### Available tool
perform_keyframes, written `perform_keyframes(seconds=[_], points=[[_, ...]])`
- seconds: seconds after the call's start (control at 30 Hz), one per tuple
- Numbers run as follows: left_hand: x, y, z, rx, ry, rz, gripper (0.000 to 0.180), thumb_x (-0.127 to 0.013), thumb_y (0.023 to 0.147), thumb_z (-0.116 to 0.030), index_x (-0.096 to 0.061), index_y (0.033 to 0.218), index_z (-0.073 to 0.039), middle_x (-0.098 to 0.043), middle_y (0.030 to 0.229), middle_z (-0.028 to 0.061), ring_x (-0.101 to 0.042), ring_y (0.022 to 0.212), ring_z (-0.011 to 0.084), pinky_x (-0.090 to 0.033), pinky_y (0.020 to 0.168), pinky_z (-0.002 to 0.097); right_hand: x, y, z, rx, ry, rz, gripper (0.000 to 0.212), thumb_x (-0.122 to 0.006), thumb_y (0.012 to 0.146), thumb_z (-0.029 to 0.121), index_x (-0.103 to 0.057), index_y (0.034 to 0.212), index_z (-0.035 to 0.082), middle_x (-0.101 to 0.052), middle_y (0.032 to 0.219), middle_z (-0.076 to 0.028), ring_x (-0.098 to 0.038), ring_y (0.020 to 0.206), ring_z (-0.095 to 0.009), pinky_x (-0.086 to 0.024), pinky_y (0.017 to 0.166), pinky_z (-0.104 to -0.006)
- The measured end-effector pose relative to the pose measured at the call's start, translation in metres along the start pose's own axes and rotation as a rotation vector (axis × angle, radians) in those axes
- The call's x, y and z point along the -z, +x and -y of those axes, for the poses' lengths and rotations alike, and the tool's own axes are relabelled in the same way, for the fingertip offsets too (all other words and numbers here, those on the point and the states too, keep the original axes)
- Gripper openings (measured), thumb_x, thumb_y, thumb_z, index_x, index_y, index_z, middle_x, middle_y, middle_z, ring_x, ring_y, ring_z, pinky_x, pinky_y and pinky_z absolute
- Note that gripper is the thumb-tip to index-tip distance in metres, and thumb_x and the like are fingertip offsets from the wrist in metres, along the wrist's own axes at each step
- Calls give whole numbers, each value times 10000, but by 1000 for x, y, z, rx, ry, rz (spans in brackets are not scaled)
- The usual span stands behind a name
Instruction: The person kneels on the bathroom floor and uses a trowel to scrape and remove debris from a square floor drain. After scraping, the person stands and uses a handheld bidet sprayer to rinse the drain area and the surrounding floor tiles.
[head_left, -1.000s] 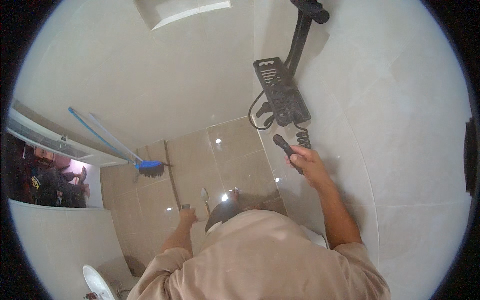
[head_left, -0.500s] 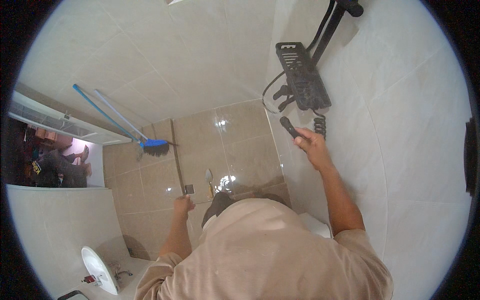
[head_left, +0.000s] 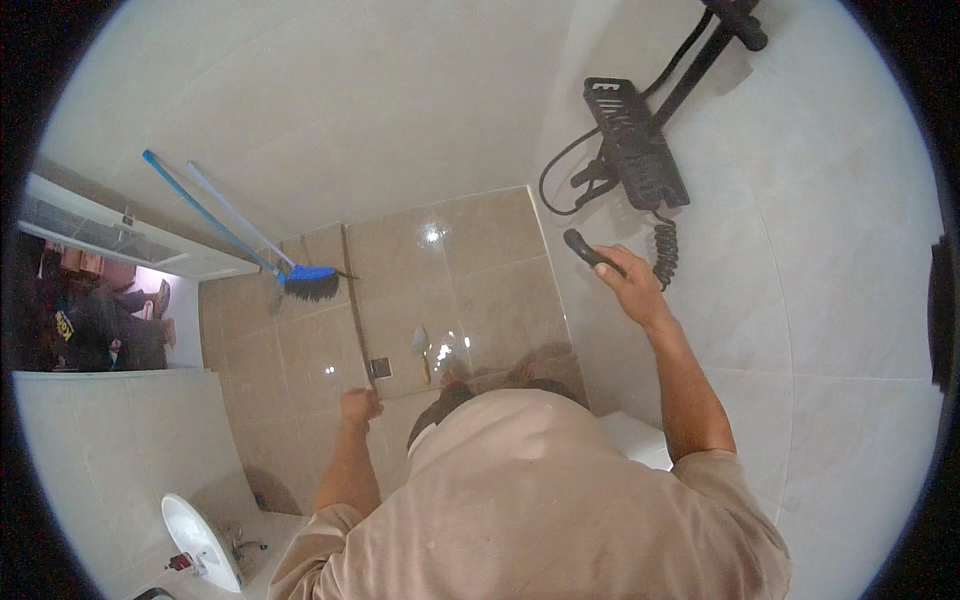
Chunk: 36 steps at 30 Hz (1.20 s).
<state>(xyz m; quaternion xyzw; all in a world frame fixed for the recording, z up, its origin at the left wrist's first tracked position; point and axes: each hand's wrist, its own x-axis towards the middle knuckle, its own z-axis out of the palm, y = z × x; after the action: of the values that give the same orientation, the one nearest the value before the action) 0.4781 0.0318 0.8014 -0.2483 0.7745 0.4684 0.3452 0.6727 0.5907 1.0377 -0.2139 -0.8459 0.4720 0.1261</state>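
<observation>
My right hand (head_left: 632,284) is closed around a black handheld sprayer (head_left: 580,246), its head pointing toward the far left. A black coiled hose (head_left: 665,248) hangs close beside that hand, below the black shower fixture (head_left: 636,145) on the right wall. Low on the left, my left hand (head_left: 360,405) is curled into a loose fist with nothing seen in it. It is nearest to a small square floor drain (head_left: 380,367). On the wet floor just right of the drain lies a trowel (head_left: 421,343) with a yellowish handle.
A broom with blue head (head_left: 310,281) and another pale pole (head_left: 235,210) lean at the far left wall. An open white door (head_left: 150,240) shows a person (head_left: 125,325) beyond. At the lower left is a white washbasin (head_left: 200,535). Brown tiles (head_left: 490,290) shine wet.
My view has shifted a little, so the shower fixture appears farther right. The sprayer stays in my right hand, tilted slightly more level. My left hand has moved slightly left of the drain.
</observation>
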Motion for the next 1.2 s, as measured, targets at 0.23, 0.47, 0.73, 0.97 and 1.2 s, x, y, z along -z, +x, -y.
perform_keyframes(seconds=[0.23,0.47,0.73,0.97,1.2], points=[[30,1,54,41,-131,50,270,-619,981,-128,-630,1124,100,-673,827,164,-687,635,275,-583,556,393,-18,-8,-7,5,-96,-33,321,-690,925,140,-697,1212,-4,-687,997,-122,-642,927,-231,-480,878,-331],[51,9,75,-50,-222,91,285,-611,987,-127,-619,1161,100,-656,802,139,-676,656,264,-578,573,376,-41,-14,-4,-78,-157,24,341,-728,893,141,-714,1212,20,-713,1007,-130,-663,937,-248,-489,882,-346],[55,15,81,17,-153,78,363,-623,1018,-226,-582,1235,63,-680,896,178,-707,718,295,-594,617,397,-47,1,-7,-145,-170,97,349,-695,934,153,-702,1248,2,-733,1081,-99,-650,1011,-211,-478,957,-344],[71,18,105,69,-174,26,353,-624,1015,-206,-588,1222,78,-684,889,164,-713,721,285,-614,643,395,-48,11,18,-208,-122,92,363,-697,944,200,-714,1265,30,-717,999,-20,-609,893,-130,-477,836,-300],[81,25,96,95,-151,25,369,-626,1011,-189,-586,1254,85,-690,891,150,-717,725,263,-620,642,373,-54,34,25,-231,-87,96,362,-664,978,203,-689,1293,26,-703,958,-9,-592,842,-109,-457,767,-272]])
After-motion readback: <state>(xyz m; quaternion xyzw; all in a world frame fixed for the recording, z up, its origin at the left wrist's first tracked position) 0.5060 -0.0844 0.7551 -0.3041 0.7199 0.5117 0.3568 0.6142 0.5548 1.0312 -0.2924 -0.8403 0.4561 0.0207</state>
